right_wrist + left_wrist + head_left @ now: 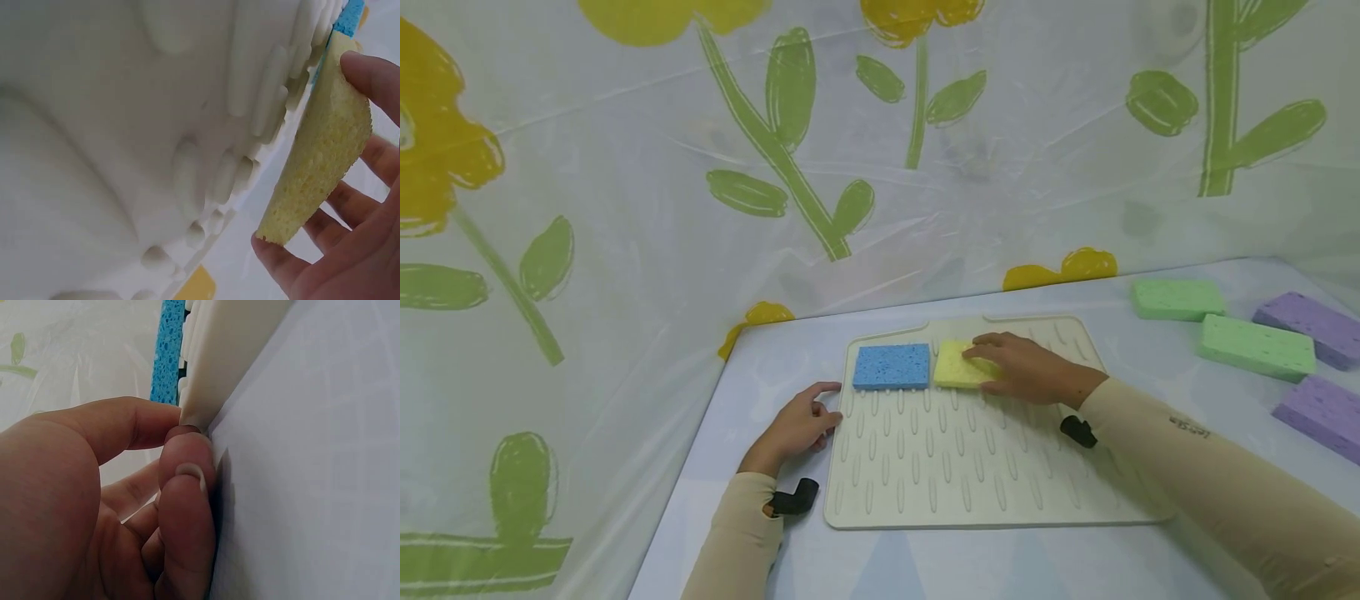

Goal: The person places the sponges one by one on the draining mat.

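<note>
My right hand holds a yellow sponge at the upper middle of a cream ridged mat, its thumb and fingers spread across the sponge. In the right wrist view, the fingertips are against opposite ends of the yellow sponge. Just left of it, a blue sponge lies flat on the mat. Beside the mat's left edge, my left hand rests on the table, thumb and forefinger touching the edge. The left wrist view shows its other fingers bent loosely near the tabletop.
To the right of the mat lie two green sponges and two purple sponges, off the mat. A flower-printed sheet hangs behind the pale table and along its left side.
</note>
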Motion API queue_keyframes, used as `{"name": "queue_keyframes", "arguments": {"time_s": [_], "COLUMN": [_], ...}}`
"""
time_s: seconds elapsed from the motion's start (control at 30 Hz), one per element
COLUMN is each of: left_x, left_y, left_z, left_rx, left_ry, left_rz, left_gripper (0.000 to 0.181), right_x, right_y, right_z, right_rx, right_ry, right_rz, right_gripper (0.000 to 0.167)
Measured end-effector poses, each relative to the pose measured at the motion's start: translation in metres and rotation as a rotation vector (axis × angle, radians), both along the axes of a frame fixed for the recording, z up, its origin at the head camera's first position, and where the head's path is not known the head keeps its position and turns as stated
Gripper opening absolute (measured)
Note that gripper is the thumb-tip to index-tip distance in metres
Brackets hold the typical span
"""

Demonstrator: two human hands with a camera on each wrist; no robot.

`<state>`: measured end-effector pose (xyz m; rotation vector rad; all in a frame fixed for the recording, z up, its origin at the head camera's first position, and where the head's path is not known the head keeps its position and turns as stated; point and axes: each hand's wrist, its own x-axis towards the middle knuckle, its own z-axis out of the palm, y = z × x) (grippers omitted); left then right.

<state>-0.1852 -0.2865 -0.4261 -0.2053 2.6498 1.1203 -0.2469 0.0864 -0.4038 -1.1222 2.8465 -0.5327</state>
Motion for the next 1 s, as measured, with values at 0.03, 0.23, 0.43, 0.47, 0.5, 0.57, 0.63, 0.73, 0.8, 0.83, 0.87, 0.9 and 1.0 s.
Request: {"name": "queue_keyframes", "arguments": {"time_s": [0.03,0.23,0.43,0.47,0.5,0.57,0.63,0.73,0.8,0.83,0.87,0.9,1.0], "left_x": [0.0001,0.0001,0.0001,0.0002,0.0003,0.0005,0.0006,0.0008,0.0009,0.0009,0.0010,0.0008,0.0002], "left_y": [0.0001,0.0003,0.0003,0.0002,0.0001,0.0000,-0.0001,0.0001,0.0004,0.0005,0.0005,0.0004,-0.0002], "left_z": [0.0002,0.0002,0.0004,0.0004,0.0002,0.0003,0.0003,0.0004,0.0004,0.0004,0.0005,0.0002,-0.0006], "left_rx": [-0.003,-0.011,-0.013,-0.011,-0.010,-0.009,-0.008,-0.009,-0.008,-0.009,-0.010,-0.010,-0.013], "left_ry": [-0.001,-0.002,-0.001,-0.001,-0.001,0.000,0.001,0.001,-0.003,-0.004,-0.006,-0.007,-0.005], "left_rz": [0.003,0.009,0.009,0.009,0.010,0.011,0.013,0.010,0.010,0.009,0.009,0.009,0.013], "left_gripper": [0.055,0.055,0.055,0.055,0.055,0.055,0.055,0.055,0.055,0.055,0.055,0.055,0.055], "right_x": [0.0000,-0.0014,-0.0054,-0.0060,-0.0067,-0.0079,-0.0088,-0.0094,-0.0093,-0.0092,-0.0090,-0.0088,-0.0081], "right_y": [-0.0007,-0.0034,-0.0039,-0.0040,-0.0042,-0.0044,-0.0047,-0.0046,-0.0049,-0.0051,-0.0053,-0.0055,-0.0067], "right_z": [0.0001,0.0013,0.0023,0.0024,0.0025,0.0029,0.0032,0.0034,0.0037,0.0037,0.0038,0.0040,0.0051], "right_rx": [0.005,0.035,0.045,0.049,0.053,0.066,0.075,0.075,0.074,0.075,0.075,0.077,0.081], "right_ry": [-0.004,-0.028,-0.038,-0.044,-0.048,-0.049,-0.053,-0.066,-0.090,-0.094,-0.102,-0.106,-0.111], "right_rz": [0.003,0.030,0.076,0.077,0.078,0.081,0.084,0.089,0.083,0.083,0.079,0.077,0.066], "right_gripper": [0.053,0.053,0.050,0.050,0.050,0.050,0.050,0.051,0.051,0.051,0.051,0.051,0.051]}}
